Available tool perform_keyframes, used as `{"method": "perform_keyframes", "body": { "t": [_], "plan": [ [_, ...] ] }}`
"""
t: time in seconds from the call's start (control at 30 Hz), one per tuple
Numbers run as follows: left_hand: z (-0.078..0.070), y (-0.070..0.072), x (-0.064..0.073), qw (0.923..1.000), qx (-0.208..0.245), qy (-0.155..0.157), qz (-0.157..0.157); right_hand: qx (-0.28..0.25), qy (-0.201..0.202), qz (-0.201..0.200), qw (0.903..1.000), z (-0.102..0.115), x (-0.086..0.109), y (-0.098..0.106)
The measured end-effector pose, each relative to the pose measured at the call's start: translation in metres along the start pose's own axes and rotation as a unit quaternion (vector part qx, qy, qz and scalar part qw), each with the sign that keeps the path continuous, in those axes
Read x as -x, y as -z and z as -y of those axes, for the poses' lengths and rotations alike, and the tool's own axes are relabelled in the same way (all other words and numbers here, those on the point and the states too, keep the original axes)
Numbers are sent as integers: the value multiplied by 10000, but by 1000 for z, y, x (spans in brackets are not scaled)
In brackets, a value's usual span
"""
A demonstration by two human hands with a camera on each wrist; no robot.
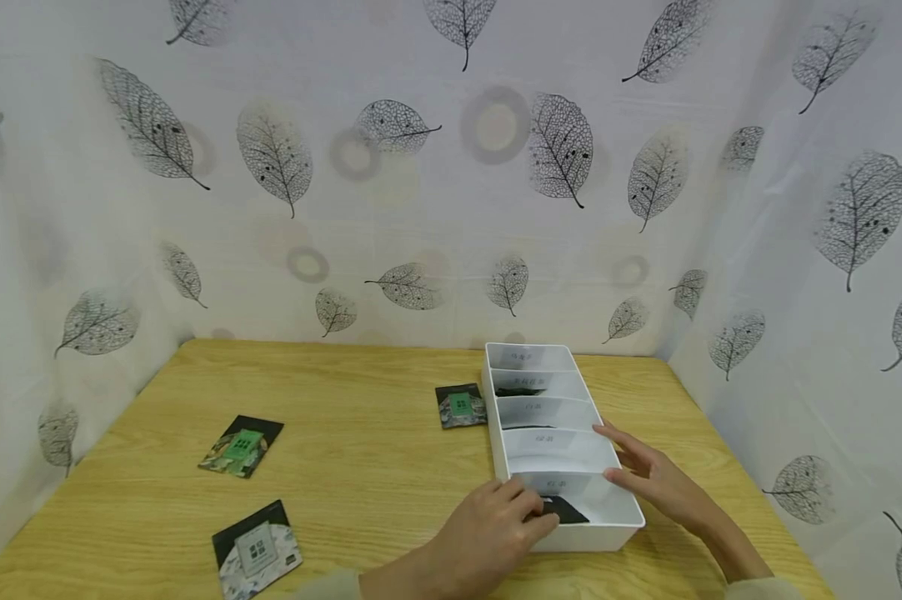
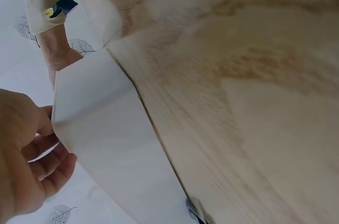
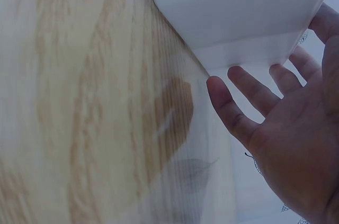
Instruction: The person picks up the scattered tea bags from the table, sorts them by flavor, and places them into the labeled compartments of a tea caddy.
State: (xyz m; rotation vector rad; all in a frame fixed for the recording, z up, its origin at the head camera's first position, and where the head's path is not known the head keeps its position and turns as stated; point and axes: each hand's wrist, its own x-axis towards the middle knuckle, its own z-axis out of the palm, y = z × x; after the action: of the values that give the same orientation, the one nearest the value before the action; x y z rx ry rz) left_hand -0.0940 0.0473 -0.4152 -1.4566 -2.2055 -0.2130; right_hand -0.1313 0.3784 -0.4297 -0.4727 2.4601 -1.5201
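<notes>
Box (image 1: 577, 540), white, one; divided crosswise into five labelled compartments, set on a wood-grain table (image 1: 361, 433) before a leaf-printed cloth (image 1: 421, 242).

Dark packet (image 1: 567, 511), one; in the nearest compartment, partly covered by the left hand (whether it lies flat or leans cannot be told).

Left hand (image 1: 488, 529): fingers bent over the box's left wall at that compartment, close against the dark packet. Whether they pinch it or merely touch it, the pictures do not settle.

Right hand (image 1: 664, 483): at the box's right side, fingers spread and extended, thumb and forefinger apart at the rim — holding no packet, seemingly steadying the box.

Other contents: a dark edge (image 1: 519, 392) in the second compartment from the far end, a thinner one (image 1: 528, 427) in the third.

Loose packets, three: one (image 1: 461, 406) just beside the box's left wall; a green-labelled packet (image 1: 241, 447) well apart to the left; a grey-labelled packet (image 1: 258, 552) nearer the person.

Step in hand, as judged: seating the dark packet in the nearest compartment. Next move calls for freeing the left fingers without dragging it out — then reaching for a loose packet and matching it to a label.
</notes>
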Motion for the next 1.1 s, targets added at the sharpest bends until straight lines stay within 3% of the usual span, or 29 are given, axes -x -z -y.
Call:
{"method": "perform_keyframes", "body": {
  "t": [0.27,0.47,0.57,0.67,0.77,0.83,1.0,1.1],
  "plan": [
    [-3,2,-1,9991,-284,112,278,-2,-51,-11,10000,-2,0,0],
    [-1,8,1,9992,193,203,289,-75,-47,29,10000,-3,0,0],
    [2,12,5,9967,640,469,188,-73,0,32,10000,-3,0,0],
    [6,17,12,9883,1256,871,28,-46,45,31,10000,-3,0,0],
    [10,21,23,9745,1798,1339,-23,6,65,17,10000,-3,0,0],
    [13,25,29,9675,1958,1592,-140,37,80,6,10000,-2,0,0],
    [26,35,41,9466,2233,2325,-77,92,134,1,9999,-2,0,1],
    [39,36,44,9266,2607,2708,17,101,159,11,9998,-3,0,0]
  ]
}}
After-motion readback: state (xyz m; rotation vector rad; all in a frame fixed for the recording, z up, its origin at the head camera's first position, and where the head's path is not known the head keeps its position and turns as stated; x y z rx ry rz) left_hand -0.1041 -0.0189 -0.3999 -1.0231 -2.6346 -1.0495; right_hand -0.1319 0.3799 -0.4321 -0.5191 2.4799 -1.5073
